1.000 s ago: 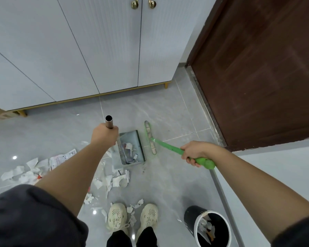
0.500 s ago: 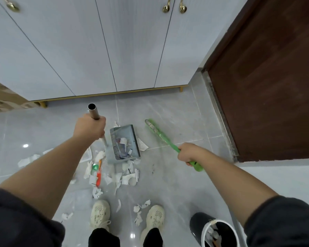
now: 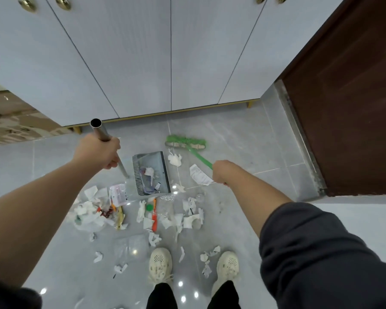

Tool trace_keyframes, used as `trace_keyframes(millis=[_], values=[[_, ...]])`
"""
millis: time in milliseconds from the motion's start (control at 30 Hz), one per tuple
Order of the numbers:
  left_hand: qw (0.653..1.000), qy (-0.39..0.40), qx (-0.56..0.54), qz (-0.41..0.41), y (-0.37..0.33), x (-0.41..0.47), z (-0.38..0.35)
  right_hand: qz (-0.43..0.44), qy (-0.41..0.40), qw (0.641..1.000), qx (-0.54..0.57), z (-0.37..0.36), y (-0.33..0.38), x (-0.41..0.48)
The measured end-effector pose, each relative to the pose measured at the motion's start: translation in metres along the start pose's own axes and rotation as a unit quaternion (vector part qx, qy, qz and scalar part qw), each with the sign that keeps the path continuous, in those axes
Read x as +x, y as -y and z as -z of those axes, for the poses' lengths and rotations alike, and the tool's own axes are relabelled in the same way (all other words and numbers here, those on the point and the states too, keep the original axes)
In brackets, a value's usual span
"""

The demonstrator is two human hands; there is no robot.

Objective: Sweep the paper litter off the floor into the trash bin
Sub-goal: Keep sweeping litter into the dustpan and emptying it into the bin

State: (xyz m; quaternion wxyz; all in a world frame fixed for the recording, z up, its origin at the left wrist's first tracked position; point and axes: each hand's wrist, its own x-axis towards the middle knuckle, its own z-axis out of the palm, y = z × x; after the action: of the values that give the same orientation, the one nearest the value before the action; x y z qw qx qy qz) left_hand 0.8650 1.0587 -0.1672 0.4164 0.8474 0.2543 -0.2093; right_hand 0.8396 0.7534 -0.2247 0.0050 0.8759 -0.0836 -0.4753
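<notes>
My left hand grips the metal handle of a grey dustpan that rests on the floor and holds a few paper scraps. My right hand grips the green broom handle; the green broom head lies on the tiles just beyond the dustpan. A crumpled tissue and a receipt lie between broom and pan. Several torn paper pieces and wrappers are scattered between the dustpan and my shoes. The trash bin is out of view.
White cabinet doors stand ahead on gold feet. A dark brown door closes the right side. A cardboard box sits at the left. My shoes stand on the grey tiles among scraps.
The view has tilted and shifted, so the trash bin left the frame. The broom head has swung round to lie crosswise beyond the dustpan. Both hands keep their grips.
</notes>
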Motion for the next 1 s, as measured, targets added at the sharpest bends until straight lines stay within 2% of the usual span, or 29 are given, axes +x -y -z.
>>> trace_keyframes(millis=[100, 367, 533, 733, 1000], values=[[1.0, 0.002, 0.01, -0.004, 0.005, 0.006, 0.009, -0.005, -0.01, 0.999, -0.045, -0.014, -0.012, -0.011], [0.996, 0.036, 0.069, -0.044, 0.011, -0.006, -0.005, -0.07, 0.08, 0.991, -0.083, -0.037, -0.071, -0.067], [0.99, 0.017, 0.105, -0.088, 0.02, -0.04, -0.029, -0.068, 0.084, 0.994, -0.021, -0.046, -0.1, -0.084], [0.989, -0.001, 0.096, -0.108, 0.02, -0.091, -0.058, -0.075, 0.077, 0.987, 0.121, -0.079, -0.139, -0.11], [0.99, -0.009, 0.091, -0.107, 0.021, -0.117, -0.07, -0.105, 0.05, 0.983, 0.144, -0.112, -0.157, -0.124]])
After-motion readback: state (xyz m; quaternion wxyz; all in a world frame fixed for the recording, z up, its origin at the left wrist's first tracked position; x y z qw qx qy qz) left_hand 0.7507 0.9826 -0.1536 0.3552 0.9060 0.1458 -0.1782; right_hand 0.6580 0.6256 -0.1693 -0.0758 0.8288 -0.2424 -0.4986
